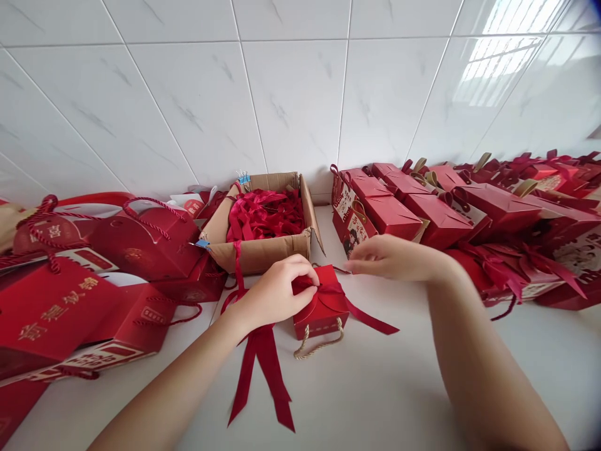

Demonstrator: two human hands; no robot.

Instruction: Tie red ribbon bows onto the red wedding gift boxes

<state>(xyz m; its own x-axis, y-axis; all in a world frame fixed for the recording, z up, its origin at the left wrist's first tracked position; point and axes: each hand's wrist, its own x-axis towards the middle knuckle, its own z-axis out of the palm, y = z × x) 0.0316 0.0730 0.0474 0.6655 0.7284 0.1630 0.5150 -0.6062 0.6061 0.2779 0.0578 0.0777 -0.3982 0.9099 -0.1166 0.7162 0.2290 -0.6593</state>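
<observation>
A small red gift box (323, 316) with beige rope handles stands on the white table, a dark red ribbon (370, 317) running across its top. My left hand (291, 285) is closed on the ribbon at the box's upper left, fingertips pinched. Right of the box, just above the table, my right hand (380, 257) has its fingers bent together near a thin dark strand; whether it grips the strand is unclear. Loose ribbon tails (263, 369) hang and lie below my left wrist.
Behind the box, a cardboard box (260, 255) holds a heap of red ribbons (267, 215). Red gift boxes (159, 244) crowd the left, with part of another person's hand (8, 225) at the edge. Rows of red boxes (439, 216) line the right, against a tiled wall.
</observation>
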